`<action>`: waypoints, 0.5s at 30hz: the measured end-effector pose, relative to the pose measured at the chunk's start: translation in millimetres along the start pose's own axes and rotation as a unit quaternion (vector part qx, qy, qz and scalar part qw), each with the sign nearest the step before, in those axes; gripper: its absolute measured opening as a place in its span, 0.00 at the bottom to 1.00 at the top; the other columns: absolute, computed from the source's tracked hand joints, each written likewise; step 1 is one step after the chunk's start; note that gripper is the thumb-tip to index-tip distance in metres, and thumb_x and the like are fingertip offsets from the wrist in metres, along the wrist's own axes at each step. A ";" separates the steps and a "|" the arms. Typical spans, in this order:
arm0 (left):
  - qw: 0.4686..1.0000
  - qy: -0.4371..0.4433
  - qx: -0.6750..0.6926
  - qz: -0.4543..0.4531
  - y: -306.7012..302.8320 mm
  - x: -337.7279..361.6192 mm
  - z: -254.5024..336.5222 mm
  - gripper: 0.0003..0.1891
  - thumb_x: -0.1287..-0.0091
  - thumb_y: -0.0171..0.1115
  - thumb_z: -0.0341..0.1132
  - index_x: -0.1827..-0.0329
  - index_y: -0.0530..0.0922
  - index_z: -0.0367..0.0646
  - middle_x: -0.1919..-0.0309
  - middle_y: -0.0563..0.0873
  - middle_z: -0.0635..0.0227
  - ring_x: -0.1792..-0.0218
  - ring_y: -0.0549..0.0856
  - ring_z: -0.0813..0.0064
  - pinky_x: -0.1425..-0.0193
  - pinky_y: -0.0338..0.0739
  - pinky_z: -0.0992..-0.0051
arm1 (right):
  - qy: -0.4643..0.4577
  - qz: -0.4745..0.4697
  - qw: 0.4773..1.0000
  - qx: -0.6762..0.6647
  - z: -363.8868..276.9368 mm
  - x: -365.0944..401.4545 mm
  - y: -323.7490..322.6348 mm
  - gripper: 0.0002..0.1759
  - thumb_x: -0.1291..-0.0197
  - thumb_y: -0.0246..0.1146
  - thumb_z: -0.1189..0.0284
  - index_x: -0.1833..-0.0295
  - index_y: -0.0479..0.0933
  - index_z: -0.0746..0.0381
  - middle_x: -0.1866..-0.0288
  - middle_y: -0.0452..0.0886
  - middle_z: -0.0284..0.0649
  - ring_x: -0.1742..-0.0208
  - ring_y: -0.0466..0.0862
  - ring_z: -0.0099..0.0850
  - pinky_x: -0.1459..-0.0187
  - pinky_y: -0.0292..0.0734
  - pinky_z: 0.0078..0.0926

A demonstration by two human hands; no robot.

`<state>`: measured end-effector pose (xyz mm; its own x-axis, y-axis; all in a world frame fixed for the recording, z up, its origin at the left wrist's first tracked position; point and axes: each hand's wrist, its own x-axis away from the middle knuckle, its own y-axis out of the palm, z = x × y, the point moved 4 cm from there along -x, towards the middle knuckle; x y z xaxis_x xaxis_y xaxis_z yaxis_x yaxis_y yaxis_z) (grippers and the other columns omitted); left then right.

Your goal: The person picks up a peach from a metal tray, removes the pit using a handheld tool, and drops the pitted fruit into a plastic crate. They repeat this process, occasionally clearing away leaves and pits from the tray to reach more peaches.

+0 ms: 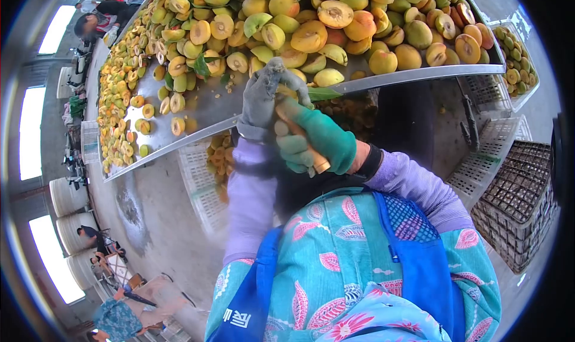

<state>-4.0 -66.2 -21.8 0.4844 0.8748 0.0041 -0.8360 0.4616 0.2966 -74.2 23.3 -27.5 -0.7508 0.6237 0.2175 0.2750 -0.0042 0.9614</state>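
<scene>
My left hand (263, 99), in a grey glove, is closed at the table's front edge. Between its curled fingers shows part of a yellow-green apricot (287, 91), mostly hidden. My right hand (317, 139), in a green glove, touches the left one and grips what looks like a knife by its light wooden handle (321, 164). The blade is hidden behind the gloves. A green leaf (324, 94) lies beside the fingers. Just beyond both hands, apricots (309, 36), many halved and some whole, are heaped on the metal table (212, 125).
Below the table edge stands a white plastic crate (200, 183) with fruit pieces. To the right are another white crate (488, 156), a dark lattice crate (518, 201) and a basket of fruit (518, 60). Other people (120, 318) are at the left, near large white tubs (67, 197).
</scene>
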 end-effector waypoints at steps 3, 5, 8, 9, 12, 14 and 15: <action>0.998 -0.033 0.052 -0.003 1.5 3.0 3.5 0.20 0.28 0.53 0.50 0.68 0.74 0.41 0.77 0.79 0.57 0.77 0.79 0.63 0.73 0.77 0.67 | 0.000 -0.071 0.992 -0.100 5.6 -2.4 8.6 0.23 0.27 0.45 0.47 0.65 0.70 0.53 0.85 0.67 0.26 0.87 0.68 0.23 0.84 0.64 0.25; 0.968 -0.037 0.216 0.124 14.7 19.2 11.8 0.19 0.27 0.51 0.50 0.67 0.76 0.43 0.76 0.80 0.60 0.73 0.80 0.66 0.68 0.77 0.69 | 0.031 -0.122 0.985 -0.119 6.1 -2.1 13.2 0.23 0.28 0.45 0.46 0.66 0.71 0.52 0.85 0.66 0.26 0.87 0.67 0.23 0.83 0.64 0.25; 0.880 -0.027 0.400 0.253 -36.2 48.1 -1.3 0.14 0.29 0.56 0.46 0.67 0.77 0.46 0.70 0.81 0.67 0.69 0.80 0.66 0.65 0.76 0.68 | 0.083 -0.105 0.990 -0.050 12.7 4.8 26.5 0.23 0.29 0.47 0.46 0.67 0.72 0.52 0.85 0.65 0.25 0.87 0.66 0.22 0.83 0.63 0.22; 0.856 0.073 0.423 0.290 -43.8 66.5 6.9 0.12 0.31 0.58 0.45 0.67 0.77 0.47 0.67 0.82 0.68 0.67 0.80 0.66 0.64 0.76 0.68 | 0.100 -0.077 0.992 -0.018 12.5 13.5 26.2 0.22 0.29 0.48 0.46 0.67 0.73 0.51 0.85 0.65 0.25 0.87 0.66 0.22 0.83 0.62 0.21; 0.874 -0.007 -0.338 0.349 -102.7 105.5 58.1 0.12 0.33 0.59 0.42 0.61 0.80 0.40 0.61 0.82 0.65 0.65 0.80 0.69 0.56 0.76 0.73 | 0.091 0.033 0.990 0.103 0.8 23.3 -14.2 0.22 0.32 0.52 0.46 0.66 0.71 0.52 0.84 0.66 0.25 0.87 0.66 0.20 0.86 0.61 0.19; 0.727 -0.043 -0.611 0.312 -120.0 85.7 70.4 0.13 0.35 0.60 0.41 0.60 0.81 0.37 0.58 0.82 0.62 0.62 0.81 0.69 0.51 0.75 0.74 | 0.081 0.173 0.970 0.148 1.6 16.0 -55.7 0.26 0.30 0.48 0.44 0.66 0.68 0.57 0.85 0.66 0.28 0.90 0.67 0.21 0.89 0.64 0.20; 0.744 0.020 -0.606 0.280 -106.3 56.3 74.7 0.15 0.37 0.61 0.40 0.56 0.80 0.36 0.57 0.82 0.59 0.61 0.82 0.67 0.50 0.75 0.73 | 0.085 0.201 0.962 0.162 0.8 17.3 -43.6 0.25 0.30 0.50 0.47 0.64 0.69 0.58 0.84 0.68 0.30 0.89 0.69 0.21 0.89 0.67 0.20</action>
<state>131.4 -77.0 18.2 -0.0143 0.9723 -0.2331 -0.5334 -0.2046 -0.8207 -98.7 34.9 -65.7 -0.6253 0.4846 0.6116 0.7152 0.0424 0.6976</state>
